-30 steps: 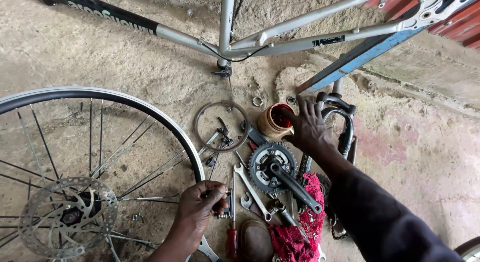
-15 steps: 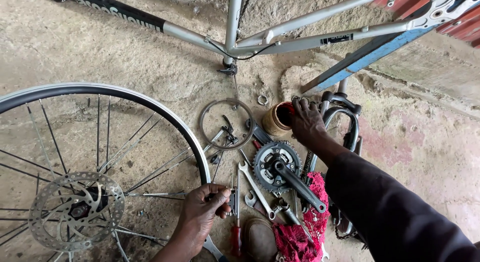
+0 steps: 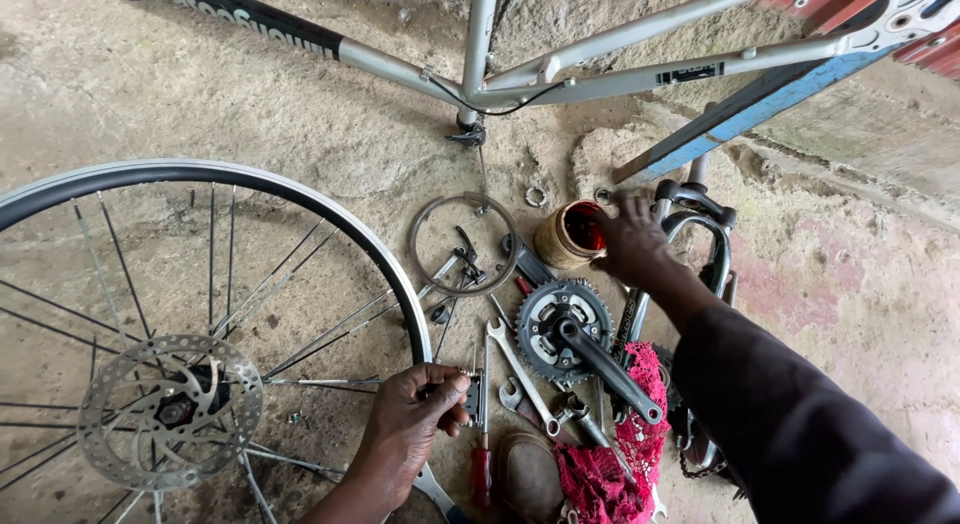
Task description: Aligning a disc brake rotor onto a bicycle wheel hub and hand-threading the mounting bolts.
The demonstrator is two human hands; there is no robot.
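Landmark: crankset (image 3: 572, 329), chainrings up, on the concrete floor (image 3: 300, 104)

Left hand (image 3: 415, 414), left of the crankset by the wheel rim (image 3: 330, 219): fingers pinched shut on a small metal part (image 3: 472, 392)

Right hand (image 3: 632, 242), above the crankset: fingers spread, empty, touching a small brown tub (image 3: 568, 234)

Tub: open, reddish grease inside

Step, as judged: taking grease; next calls for a fingertip dip
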